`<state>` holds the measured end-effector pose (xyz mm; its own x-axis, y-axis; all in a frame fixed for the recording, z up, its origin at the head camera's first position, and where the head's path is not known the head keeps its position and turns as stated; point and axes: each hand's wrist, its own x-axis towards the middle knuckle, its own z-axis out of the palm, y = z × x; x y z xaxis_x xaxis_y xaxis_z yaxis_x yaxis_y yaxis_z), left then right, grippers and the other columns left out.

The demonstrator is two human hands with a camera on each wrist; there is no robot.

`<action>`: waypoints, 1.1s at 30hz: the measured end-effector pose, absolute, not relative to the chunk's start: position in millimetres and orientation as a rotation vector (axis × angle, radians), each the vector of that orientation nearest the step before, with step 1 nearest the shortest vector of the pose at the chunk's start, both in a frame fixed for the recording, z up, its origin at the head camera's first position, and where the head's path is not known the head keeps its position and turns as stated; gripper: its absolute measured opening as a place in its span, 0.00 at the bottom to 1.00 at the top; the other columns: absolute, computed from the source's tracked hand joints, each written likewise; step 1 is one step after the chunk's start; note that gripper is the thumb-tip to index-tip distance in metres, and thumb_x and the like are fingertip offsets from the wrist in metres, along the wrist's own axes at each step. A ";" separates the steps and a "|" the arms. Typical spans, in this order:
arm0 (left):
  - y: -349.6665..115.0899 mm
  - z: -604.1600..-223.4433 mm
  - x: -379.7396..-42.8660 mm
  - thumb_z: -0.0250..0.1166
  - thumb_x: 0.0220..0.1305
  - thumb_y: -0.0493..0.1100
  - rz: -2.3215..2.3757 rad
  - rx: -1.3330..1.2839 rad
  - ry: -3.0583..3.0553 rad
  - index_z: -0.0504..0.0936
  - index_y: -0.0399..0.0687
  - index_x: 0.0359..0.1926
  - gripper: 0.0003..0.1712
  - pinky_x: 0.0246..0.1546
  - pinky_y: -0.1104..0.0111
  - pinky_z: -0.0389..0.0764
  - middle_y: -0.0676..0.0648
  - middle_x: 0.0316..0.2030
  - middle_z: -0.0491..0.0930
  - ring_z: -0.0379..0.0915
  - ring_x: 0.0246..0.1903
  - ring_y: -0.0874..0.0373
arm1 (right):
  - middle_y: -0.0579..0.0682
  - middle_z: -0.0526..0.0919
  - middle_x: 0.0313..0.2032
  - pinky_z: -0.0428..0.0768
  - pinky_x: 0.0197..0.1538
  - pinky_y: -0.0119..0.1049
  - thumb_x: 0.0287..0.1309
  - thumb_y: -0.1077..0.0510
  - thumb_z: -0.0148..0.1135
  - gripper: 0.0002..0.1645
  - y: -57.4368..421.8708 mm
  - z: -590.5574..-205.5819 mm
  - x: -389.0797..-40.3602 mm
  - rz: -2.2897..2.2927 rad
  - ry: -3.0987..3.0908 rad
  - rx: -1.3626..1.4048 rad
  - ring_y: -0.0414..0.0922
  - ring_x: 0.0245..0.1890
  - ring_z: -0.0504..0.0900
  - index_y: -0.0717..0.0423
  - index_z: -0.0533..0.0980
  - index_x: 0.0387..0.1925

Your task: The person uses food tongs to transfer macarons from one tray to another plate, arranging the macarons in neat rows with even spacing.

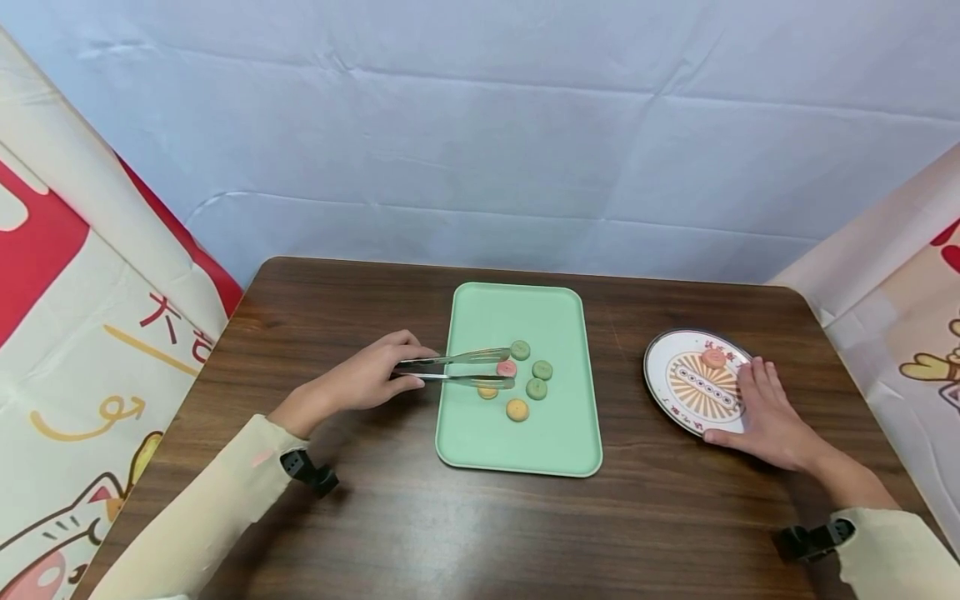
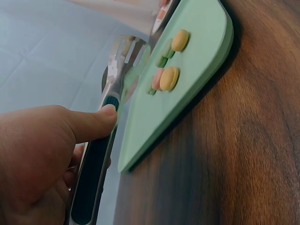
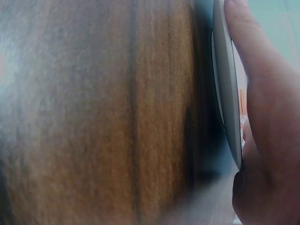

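Observation:
My left hand (image 1: 378, 372) grips a pair of metal tongs (image 2: 93, 173) by the dark green handle, thumb along one arm. The tongs' arms are spread over the light green tray (image 1: 517, 446), on either side of a pink macaron (image 1: 507, 367); whether they touch it I cannot tell. Near it on the tray lie three green macarons (image 1: 542, 370) and two yellow macarons (image 1: 517, 409), one partly beneath the lower arm. My right hand (image 1: 768, 414) rests on the right rim of a white patterned plate (image 1: 658, 367), fingers extended. Another pink macaron (image 1: 713, 358) lies on that plate.
Tray and plate stand apart on a dark wooden table (image 1: 360, 517). A pale cloth (image 1: 480, 150) hangs behind the table's far edge. Printed sheets (image 1: 97, 350) hang at both sides. Each wrist wears a black camera mount (image 1: 307, 471).

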<state>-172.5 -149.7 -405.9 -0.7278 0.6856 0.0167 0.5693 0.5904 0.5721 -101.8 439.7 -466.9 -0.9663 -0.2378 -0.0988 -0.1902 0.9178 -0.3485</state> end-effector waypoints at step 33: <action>-159.7 -406.1 -174.7 0.68 0.69 0.40 0.685 1.083 2.585 0.82 0.42 0.62 0.21 0.44 0.58 0.74 0.42 0.48 0.77 0.72 0.42 0.51 | 0.82 0.25 0.72 0.19 0.73 0.50 0.53 0.36 0.74 0.81 441.2 -468.2 -101.2 -0.505 2.938 -0.337 0.70 0.74 0.20 0.83 0.29 0.72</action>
